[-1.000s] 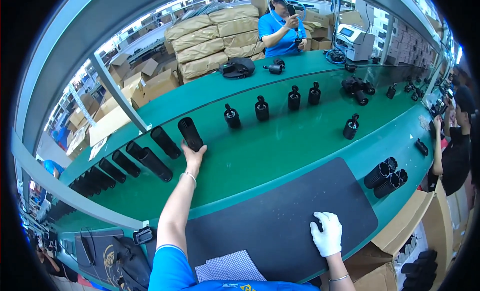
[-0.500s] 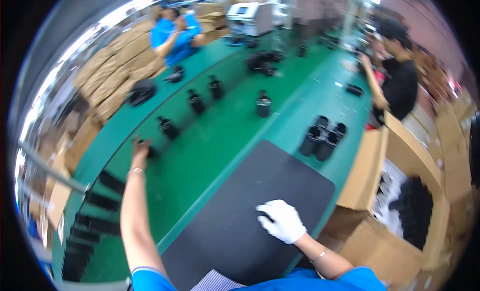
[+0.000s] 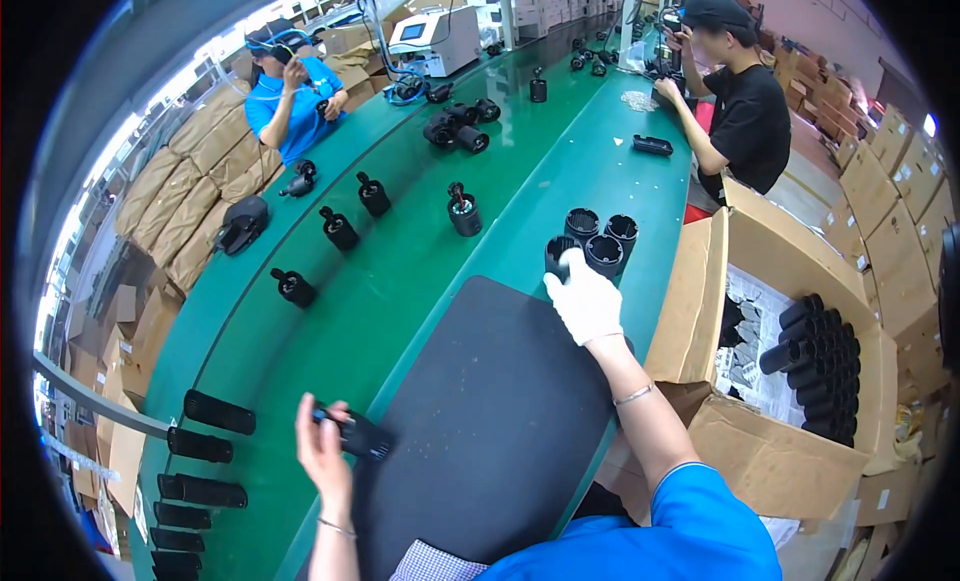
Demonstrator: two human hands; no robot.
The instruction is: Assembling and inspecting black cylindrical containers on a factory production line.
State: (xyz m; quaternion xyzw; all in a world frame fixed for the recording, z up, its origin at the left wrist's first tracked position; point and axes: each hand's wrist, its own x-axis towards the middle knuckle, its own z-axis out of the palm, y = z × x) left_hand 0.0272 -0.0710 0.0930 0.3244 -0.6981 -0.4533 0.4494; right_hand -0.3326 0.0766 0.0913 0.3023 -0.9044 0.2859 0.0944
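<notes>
At the lower edge of the frame a checked cloth (image 3: pixel 435 563) lies by the dark mat (image 3: pixel 490 391). Just above it, the left hand (image 3: pixel 325 456), bare, has its grip closed around a black unit (image 3: pixel 368 439), tilted over the mat's left edge. At lower left, black tubes (image 3: pixel 220 411) lie in a row on the green table (image 3: pixel 400 321); whether they are finished cannot be told.

Right of centre, the gloved right hand (image 3: pixel 586 303) reaches onto the nearest left of four standing black cylinders (image 3: pixel 604 251); its fingers meet the rim, but whether that grip is closed cannot be told. The unit and these cylinders are well apart, so I judge this piece barely begun, nothing joined between the hands. At right, an open carton (image 3: pixel 790 459) holds many more cylinders (image 3: pixel 825 366).

Farther up, four stalked units (image 3: pixel 464 213) wait untouched, apparently work left over; beyond them sits a dark cluster (image 3: pixel 460 127), and two co-workers (image 3: pixel 745 111) handle parts.
</notes>
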